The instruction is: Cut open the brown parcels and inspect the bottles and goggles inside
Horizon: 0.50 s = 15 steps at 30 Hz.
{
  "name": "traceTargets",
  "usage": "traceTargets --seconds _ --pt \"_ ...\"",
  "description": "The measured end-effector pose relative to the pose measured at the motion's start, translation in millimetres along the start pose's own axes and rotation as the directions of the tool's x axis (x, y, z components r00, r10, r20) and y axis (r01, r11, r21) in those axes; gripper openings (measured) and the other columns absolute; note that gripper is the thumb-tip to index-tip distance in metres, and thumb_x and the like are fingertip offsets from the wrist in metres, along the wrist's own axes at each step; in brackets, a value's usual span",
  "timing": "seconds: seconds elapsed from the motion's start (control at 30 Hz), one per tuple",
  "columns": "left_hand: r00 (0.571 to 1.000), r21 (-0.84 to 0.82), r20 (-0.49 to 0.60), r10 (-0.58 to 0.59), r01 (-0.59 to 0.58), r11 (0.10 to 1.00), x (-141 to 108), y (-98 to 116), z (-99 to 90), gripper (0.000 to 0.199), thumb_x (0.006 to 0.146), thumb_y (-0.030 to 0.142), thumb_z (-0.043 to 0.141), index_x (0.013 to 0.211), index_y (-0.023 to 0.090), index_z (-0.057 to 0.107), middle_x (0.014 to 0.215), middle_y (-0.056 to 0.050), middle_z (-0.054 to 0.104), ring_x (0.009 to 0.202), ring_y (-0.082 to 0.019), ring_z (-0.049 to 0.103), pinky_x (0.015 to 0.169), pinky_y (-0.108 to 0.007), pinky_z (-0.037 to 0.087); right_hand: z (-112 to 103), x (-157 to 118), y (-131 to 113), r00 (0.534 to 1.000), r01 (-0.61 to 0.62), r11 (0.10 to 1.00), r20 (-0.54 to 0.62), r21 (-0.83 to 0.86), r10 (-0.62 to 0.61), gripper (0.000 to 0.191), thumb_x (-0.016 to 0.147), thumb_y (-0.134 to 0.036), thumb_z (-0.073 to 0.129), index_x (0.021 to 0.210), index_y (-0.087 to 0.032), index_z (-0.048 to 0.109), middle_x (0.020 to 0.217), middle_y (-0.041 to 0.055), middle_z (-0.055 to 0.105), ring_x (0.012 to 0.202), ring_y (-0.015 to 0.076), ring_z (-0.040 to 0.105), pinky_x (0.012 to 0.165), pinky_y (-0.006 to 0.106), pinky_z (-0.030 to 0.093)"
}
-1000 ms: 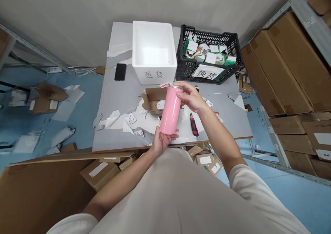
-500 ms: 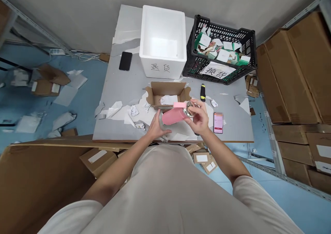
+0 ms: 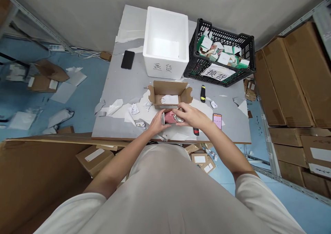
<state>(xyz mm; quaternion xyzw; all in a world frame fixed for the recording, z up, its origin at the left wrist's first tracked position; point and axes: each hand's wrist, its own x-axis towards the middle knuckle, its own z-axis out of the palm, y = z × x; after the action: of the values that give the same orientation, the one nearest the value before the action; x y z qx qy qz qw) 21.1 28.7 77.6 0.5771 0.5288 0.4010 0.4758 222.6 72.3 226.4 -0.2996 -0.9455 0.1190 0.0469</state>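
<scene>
A pink bottle (image 3: 169, 117) with a shiny metal top lies tilted in a small narrow box (image 3: 163, 119), close to the table's front edge. My right hand (image 3: 186, 114) has its fingers closed round the bottle's metal end. On the left, my left hand (image 3: 157, 123) grips the end of the small box. Just behind both hands stands an open brown cardboard box (image 3: 169, 88) with white paper inside. Crumpled white paper (image 3: 134, 109) is spread left of the hands. The underside of the bottle is hidden.
A white foam box (image 3: 166, 66) and a black crate (image 3: 219, 77) of small cartons stand at the back. A black phone (image 3: 127, 60) lies left, a lit phone (image 3: 217, 120) right. A yellow-black cutter (image 3: 203, 93) and a red-black tool (image 3: 196, 132) lie nearby.
The pink bottle has moved down and left into the small box. My right hand moved left with it, and my left hand has closed on the box. The red-black tool now shows.
</scene>
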Motion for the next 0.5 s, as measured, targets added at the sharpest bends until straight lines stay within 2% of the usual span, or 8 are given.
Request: traceTargets --seconds 0.13,0.23,0.33,0.5 --pt "0.998 0.099 0.012 0.06 -0.061 0.993 1.0 -4.2 0.8 0.082 0.057 0.039 0.085 0.127 0.018 0.048 0.127 -0.014 0.055 0.121 -0.032 0.051 0.106 -0.048 0.036 23.5 21.2 -5.3 0.986 0.028 0.976 0.164 -0.216 0.008 0.04 0.083 -0.035 0.066 0.118 -0.022 0.053 0.113 0.0128 0.054 0.093 0.0242 0.053 0.066 0.031 0.042" --pt "0.994 0.201 0.056 0.093 -0.103 0.974 1.4 -9.8 -0.4 0.086 0.058 0.038 0.084 0.13 0.017 0.042 0.129 -0.016 0.054 0.122 -0.031 0.051 0.104 -0.048 0.04 48.1 29.3 -2.0 0.968 0.114 0.951 0.247 -0.286 -0.042 0.04 0.083 -0.038 0.066 0.116 -0.019 0.054 0.113 0.0133 0.055 0.091 0.0242 0.053 0.074 0.034 0.039" --pt "0.991 0.251 0.08 0.108 -0.125 0.96 1.7 -14.9 -1.8 0.089 0.059 0.037 0.084 0.132 0.017 0.038 0.131 -0.017 0.053 0.123 -0.031 0.051 0.102 -0.047 0.043 64.0 31.3 3.3 0.963 0.151 0.941 0.262 -0.304 -0.069 0.045 0.081 -0.043 0.068 0.116 -0.018 0.055 0.112 0.0128 0.056 0.095 0.0265 0.052 0.08 0.037 0.036" --pt "0.989 0.2 0.079 0.127 -0.14 0.97 0.5 -21.7 -0.5 0.097 0.061 0.039 0.083 0.137 0.02 0.026 0.136 -0.017 0.048 0.126 -0.029 0.05 0.099 -0.045 0.047 75.9 28.5 4.2 0.968 0.085 0.946 0.252 -0.314 -0.003 0.05 0.082 -0.046 0.066 0.119 -0.015 0.055 0.111 0.0145 0.058 0.096 0.0288 0.05 0.077 0.038 0.034"
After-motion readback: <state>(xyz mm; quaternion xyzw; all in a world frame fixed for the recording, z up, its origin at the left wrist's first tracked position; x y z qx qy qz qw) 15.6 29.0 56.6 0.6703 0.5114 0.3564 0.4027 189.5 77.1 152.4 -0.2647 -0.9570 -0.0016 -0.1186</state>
